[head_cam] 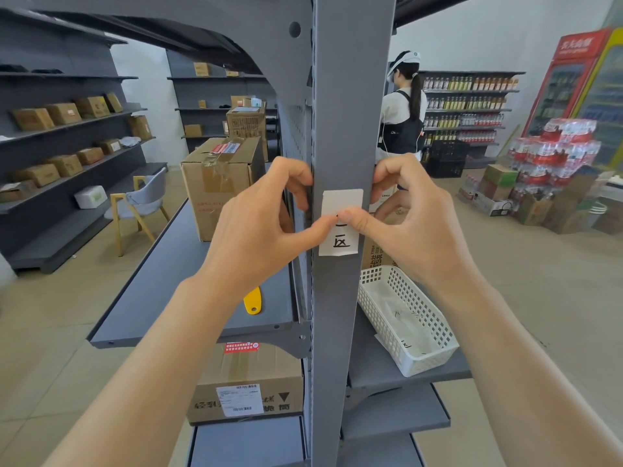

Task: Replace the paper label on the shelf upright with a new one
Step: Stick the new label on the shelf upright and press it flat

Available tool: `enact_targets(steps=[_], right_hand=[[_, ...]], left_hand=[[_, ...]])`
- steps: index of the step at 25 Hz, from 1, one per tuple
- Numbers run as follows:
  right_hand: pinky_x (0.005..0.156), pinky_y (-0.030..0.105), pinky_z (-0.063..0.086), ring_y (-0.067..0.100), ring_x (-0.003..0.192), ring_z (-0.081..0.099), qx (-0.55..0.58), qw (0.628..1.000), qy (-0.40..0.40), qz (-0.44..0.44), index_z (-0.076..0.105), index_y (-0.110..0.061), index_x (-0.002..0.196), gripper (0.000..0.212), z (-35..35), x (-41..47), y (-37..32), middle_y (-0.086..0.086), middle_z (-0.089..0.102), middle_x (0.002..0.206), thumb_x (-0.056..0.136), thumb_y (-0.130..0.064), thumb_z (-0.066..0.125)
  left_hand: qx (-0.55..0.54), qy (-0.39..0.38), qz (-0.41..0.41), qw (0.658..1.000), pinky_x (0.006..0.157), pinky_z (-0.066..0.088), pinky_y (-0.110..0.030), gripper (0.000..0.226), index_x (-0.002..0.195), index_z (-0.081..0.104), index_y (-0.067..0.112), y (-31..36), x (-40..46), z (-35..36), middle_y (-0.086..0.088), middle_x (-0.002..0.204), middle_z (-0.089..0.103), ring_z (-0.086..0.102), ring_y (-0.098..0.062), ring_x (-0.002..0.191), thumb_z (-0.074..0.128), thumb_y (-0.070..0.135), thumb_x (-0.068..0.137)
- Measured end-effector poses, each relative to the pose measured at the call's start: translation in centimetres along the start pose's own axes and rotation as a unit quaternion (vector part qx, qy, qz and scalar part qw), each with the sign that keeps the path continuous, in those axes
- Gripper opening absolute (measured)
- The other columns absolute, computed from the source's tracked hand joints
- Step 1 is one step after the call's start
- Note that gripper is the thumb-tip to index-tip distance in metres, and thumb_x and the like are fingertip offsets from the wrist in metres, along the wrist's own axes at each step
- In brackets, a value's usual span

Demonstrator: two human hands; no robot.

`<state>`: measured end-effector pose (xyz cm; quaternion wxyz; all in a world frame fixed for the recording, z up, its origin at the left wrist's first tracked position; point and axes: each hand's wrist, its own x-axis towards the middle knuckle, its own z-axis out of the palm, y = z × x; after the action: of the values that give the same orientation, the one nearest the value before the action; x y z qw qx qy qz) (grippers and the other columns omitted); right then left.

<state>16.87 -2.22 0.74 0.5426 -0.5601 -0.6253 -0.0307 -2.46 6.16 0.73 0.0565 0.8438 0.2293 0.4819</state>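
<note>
A white paper label (341, 242) with a black handwritten character lies flat against the grey shelf upright (340, 96) at chest height. My left hand (259, 217) wraps the upright's left edge, its thumb tip on the label's middle. My right hand (409, 214) wraps the right edge, and its thumb meets the left thumb on the label. Both thumbs cover the label's centre. A white perforated basket (404, 318) on the right shelf holds more paper labels.
A yellow tool handle (253, 299) lies on the left shelf (161, 281) under my left wrist, behind it a taped cardboard box (219, 183). Another box (246, 382) sits on the shelf below. A person (401, 109) stands behind the upright. Bottled-water packs (553, 153) stack at right.
</note>
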Motion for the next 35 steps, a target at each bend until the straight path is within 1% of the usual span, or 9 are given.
enact_targets(steps=[6, 10, 14, 19, 21, 25, 27, 31, 35], right_hand=[[0.069, 0.04, 0.061, 0.018, 0.077, 0.069, 0.007, 0.999, -0.036, -0.01, 0.052, -0.027, 0.113, 0.051, -0.1, -0.2, 0.5, -0.011, 0.068, 0.097, 0.078, -0.038, 0.087], [0.059, 0.029, 0.053, 0.015, 0.064, 0.061, 0.02, 0.999, -0.031, -0.018, 0.049, -0.024, 0.122, 0.06, 0.5, -0.9, 1.6, -0.007, 0.06, 0.081, 0.078, -0.033, 0.089], [0.057, 0.029, 0.049, 0.025, 0.06, 0.058, 0.037, 0.998, -0.047, -0.023, 0.04, -0.03, 0.136, 0.075, 1.1, -1.9, 2.9, -0.002, 0.054, 0.072, 0.079, -0.034, 0.088], [0.057, 0.02, 0.048, 0.019, 0.058, 0.059, 0.036, 0.998, -0.055, -0.026, 0.035, -0.031, 0.145, 0.084, 1.2, -2.6, 3.1, -0.003, 0.059, 0.075, 0.08, -0.034, 0.088], [0.057, 0.022, 0.05, 0.015, 0.057, 0.06, 0.015, 0.997, -0.065, -0.031, 0.033, -0.031, 0.146, 0.087, 1.0, -2.4, 3.2, -0.005, 0.061, 0.076, 0.079, -0.034, 0.088], [0.059, 0.037, 0.059, 0.018, 0.06, 0.065, -0.021, 0.995, -0.098, -0.029, 0.026, -0.033, 0.146, 0.096, 0.4, -2.3, 2.9, -0.007, 0.066, 0.086, 0.075, -0.036, 0.091], [0.057, 0.036, 0.059, 0.018, 0.06, 0.066, -0.005, 0.995, -0.093, -0.022, 0.026, -0.03, 0.146, 0.091, 0.6, -2.3, 2.6, -0.007, 0.068, 0.088, 0.079, -0.039, 0.087], [0.062, 0.042, 0.059, 0.019, 0.068, 0.068, -0.001, 0.998, -0.055, -0.027, 0.029, -0.024, 0.145, 0.07, 1.2, -2.0, 2.7, -0.005, 0.069, 0.089, 0.092, -0.032, 0.076], [0.06, 0.039, 0.06, 0.018, 0.061, 0.065, 0.008, 0.996, -0.081, -0.025, 0.026, -0.034, 0.147, 0.08, 1.1, -2.3, 3.2, -0.01, 0.067, 0.087, 0.088, -0.03, 0.08]], left_hand=[[-0.035, -0.028, -0.019, 0.999, 0.051, 0.058, -0.037, 0.061, 0.113, 0.036, 0.042, -0.3, -0.4, 0.1, 0.016, 0.093, 0.058, 0.061, -0.016, 0.055, 0.084, 0.043, 0.075], [-0.052, -0.044, -0.034, 0.997, 0.051, 0.058, -0.037, 0.071, 0.115, 0.031, 0.05, -0.4, -0.9, 0.3, 0.016, 0.092, 0.057, 0.06, -0.017, 0.055, 0.087, 0.041, 0.072], [-0.07, -0.04, -0.031, 0.996, 0.05, 0.058, -0.037, 0.073, 0.117, 0.031, 0.049, -0.5, -1.1, 0.5, 0.014, 0.092, 0.059, 0.06, -0.018, 0.054, 0.087, 0.042, 0.071], [-0.056, -0.055, -0.035, 0.996, 0.051, 0.058, -0.035, 0.079, 0.126, 0.032, 0.041, -0.5, -1.7, 0.5, 0.011, 0.092, 0.059, 0.062, -0.016, 0.056, 0.088, 0.041, 0.07], [-0.053, -0.06, -0.044, 0.996, 0.053, 0.058, -0.032, 0.083, 0.131, 0.031, 0.041, -0.6, -2.1, 0.5, 0.011, 0.092, 0.059, 0.062, -0.015, 0.057, 0.089, 0.039, 0.071], [-0.102, -0.06, -0.07, 0.99, 0.055, 0.058, -0.028, 0.079, 0.131, 0.031, 0.044, -0.4, -2.4, 0.6, 0.01, 0.091, 0.059, 0.061, -0.015, 0.056, 0.087, 0.031, 0.076], [-0.116, -0.056, -0.086, 0.988, 0.057, 0.057, -0.029, 0.072, 0.13, 0.033, 0.041, -0.2, -2.2, 0.7, 0.007, 0.087, 0.059, 0.061, -0.02, 0.057, 0.084, 0.033, 0.079], [-0.085, -0.036, -0.1, 0.991, 0.058, 0.058, -0.042, 0.065, 0.125, 0.031, 0.045, -0.1, -1.9, 1.1, 0.003, 0.083, 0.061, 0.062, -0.025, 0.059, 0.08, 0.04, 0.082], [-0.068, -0.042, -0.088, 0.993, 0.057, 0.059, -0.042, 0.074, 0.133, 0.03, 0.045, -0.3, -2.5, 1.4, 0.01, 0.088, 0.059, 0.062, -0.018, 0.057, 0.082, 0.04, 0.08]])
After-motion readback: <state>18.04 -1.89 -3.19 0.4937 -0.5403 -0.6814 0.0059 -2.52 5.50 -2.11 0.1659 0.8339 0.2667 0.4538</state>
